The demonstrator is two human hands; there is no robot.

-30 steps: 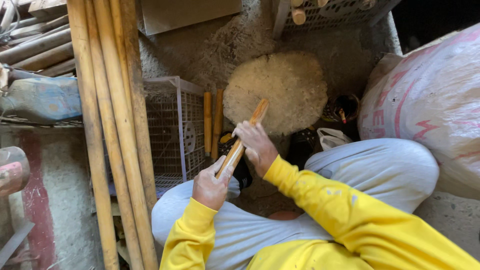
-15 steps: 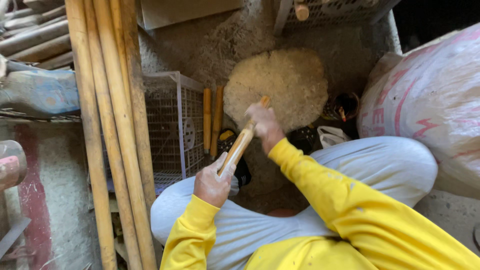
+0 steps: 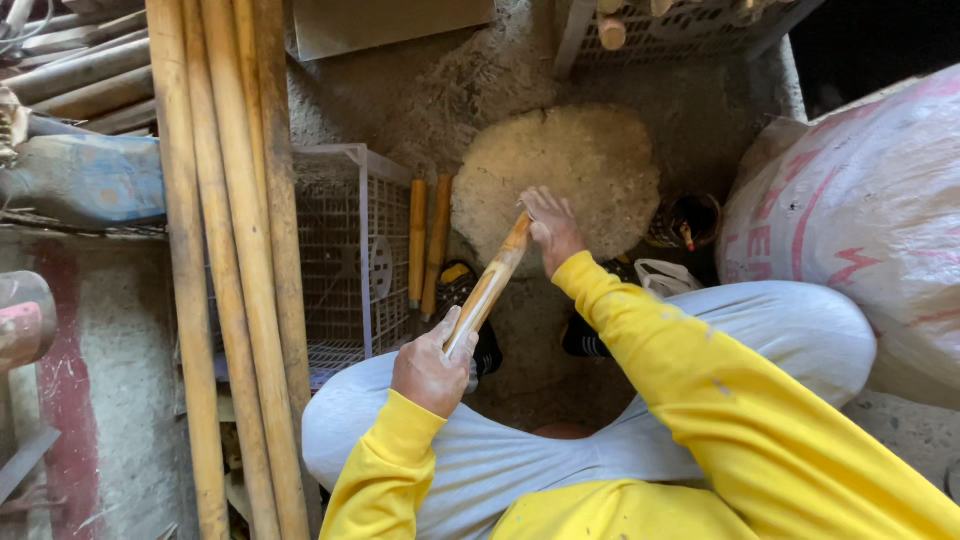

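I sit with knees apart, in grey trousers and yellow sleeves. My left hand (image 3: 430,366) grips the near end of a short wooden stick (image 3: 490,283) that slants up to the right. My right hand (image 3: 550,226) closes around the stick's far end, over a round pile of pale wood shavings (image 3: 590,165) on the ground. Whether the right hand also holds a tool against the stick is hidden by the fingers.
Long wooden poles (image 3: 230,250) lean at the left beside a white wire crate (image 3: 340,250). Two short orange sticks (image 3: 428,240) rest against the crate. A large woven sack (image 3: 850,220) fills the right. Another crate (image 3: 680,30) stands at the top.
My right hand has slid up along the stick from its middle to its far end. The left hand has kept its grip at the near end.
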